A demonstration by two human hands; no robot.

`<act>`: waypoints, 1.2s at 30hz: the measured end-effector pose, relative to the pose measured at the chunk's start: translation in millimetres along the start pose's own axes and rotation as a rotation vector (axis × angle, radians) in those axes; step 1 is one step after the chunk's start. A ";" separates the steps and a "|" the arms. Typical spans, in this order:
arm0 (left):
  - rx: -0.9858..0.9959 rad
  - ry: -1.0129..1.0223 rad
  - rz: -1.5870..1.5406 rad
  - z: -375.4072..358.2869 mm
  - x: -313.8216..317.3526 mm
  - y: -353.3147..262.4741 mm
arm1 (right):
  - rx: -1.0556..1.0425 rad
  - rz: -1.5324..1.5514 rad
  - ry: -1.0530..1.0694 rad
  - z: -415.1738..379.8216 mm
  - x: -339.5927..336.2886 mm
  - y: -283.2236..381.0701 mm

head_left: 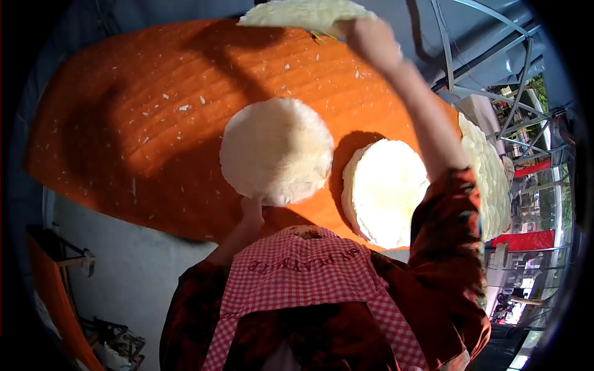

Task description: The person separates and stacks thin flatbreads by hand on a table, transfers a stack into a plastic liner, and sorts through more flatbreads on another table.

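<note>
My left hand (252,209) grips the near edge of a round, pale, flat sheet (277,151); its fingers are partly hidden by the rim. The sheet's face is slightly blurred and half in shade. At the far edge of the orange table, my right hand (374,43) is closed on one end of another thin pale sheet (297,13), seen nearly edge-on and cut off by the top of the view. Between my two arms stands a thick stack of round pale sheets (390,191), brightly lit, close to my right forearm.
Small white flakes lie scattered over the orange table (148,123). More pale rounds (486,176) overlap in a pile at the right, beyond my right arm. Metal frame bars (523,80) rise at the upper right. An orange-topped piece (55,297) stands at lower left.
</note>
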State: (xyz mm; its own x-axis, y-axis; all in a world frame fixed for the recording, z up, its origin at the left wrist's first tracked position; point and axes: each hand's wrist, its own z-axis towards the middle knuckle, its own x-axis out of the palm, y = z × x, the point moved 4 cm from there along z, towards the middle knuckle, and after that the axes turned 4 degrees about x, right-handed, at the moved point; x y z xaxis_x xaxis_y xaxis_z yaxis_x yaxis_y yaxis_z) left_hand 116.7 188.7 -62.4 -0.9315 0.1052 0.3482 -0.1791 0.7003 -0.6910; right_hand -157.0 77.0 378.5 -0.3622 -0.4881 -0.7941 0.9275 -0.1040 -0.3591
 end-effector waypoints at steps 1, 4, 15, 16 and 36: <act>-0.030 0.007 -0.006 -9.2 -3.9 -0.2 | 0.056 0.051 0.194 -35.2 18.7 23.2; -0.057 0.063 -0.124 -29.0 -1.4 -14.4 | 0.090 0.339 0.253 -162.0 80.6 117.7; 0.528 0.549 0.746 -26.4 5.8 -34.5 | 0.102 0.378 0.580 -301.1 156.0 256.1; 0.692 0.696 0.915 -42.1 15.3 -53.4 | 0.039 0.336 0.384 -311.1 151.6 263.5; 0.076 0.677 -0.400 -79.0 -1.1 -116.4 | 1.467 1.786 -0.107 -283.8 39.5 118.6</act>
State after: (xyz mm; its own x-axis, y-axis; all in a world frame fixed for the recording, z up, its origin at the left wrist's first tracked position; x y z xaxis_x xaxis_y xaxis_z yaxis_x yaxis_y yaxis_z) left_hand 163.7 162.8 67.7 -0.4008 0.2799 0.8724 -0.5037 0.7280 -0.4650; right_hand -87.6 291.3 165.4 0.5620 -0.7931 0.2348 -0.3626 0.0189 0.9318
